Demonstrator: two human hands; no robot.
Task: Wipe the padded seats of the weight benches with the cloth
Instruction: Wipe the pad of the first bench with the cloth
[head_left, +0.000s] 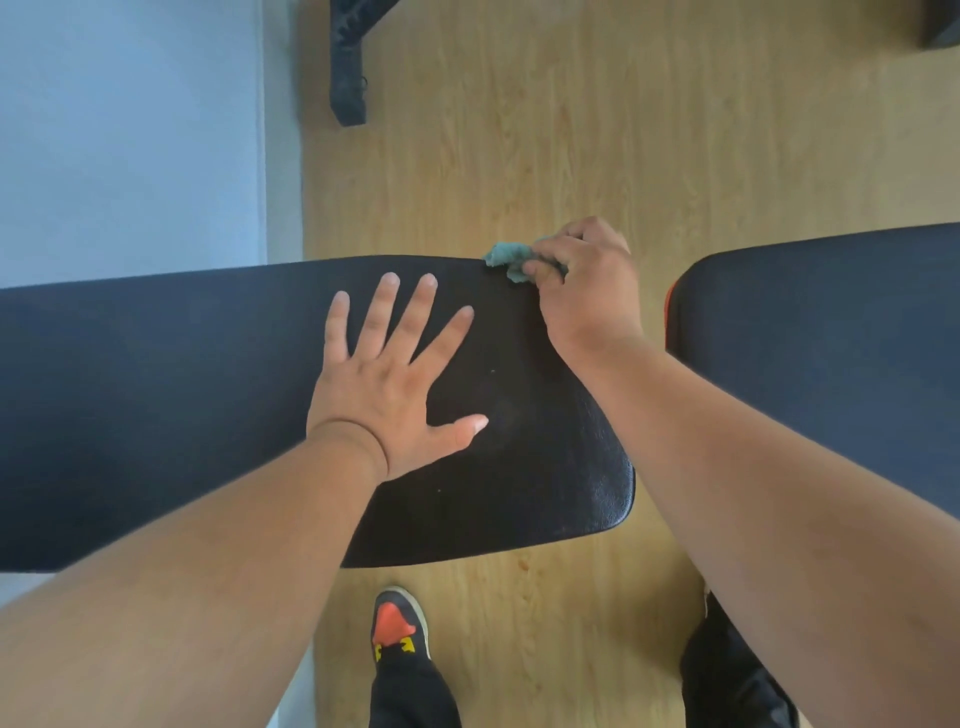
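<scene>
Right hand (584, 288) bunched round cloth (511, 260) at pad (156, 415) corner; left hand (395, 384) flat, bracing. Sweep along pad, overlapping passes.

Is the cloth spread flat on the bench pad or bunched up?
Bunched up. The teal cloth is a crumpled wad in the right hand, whose fingers curl round it at the bench pad's far edge.

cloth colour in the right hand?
Teal green. The cloth is bunched in the right hand at the bench pad's far edge; head view, the only one.
</scene>
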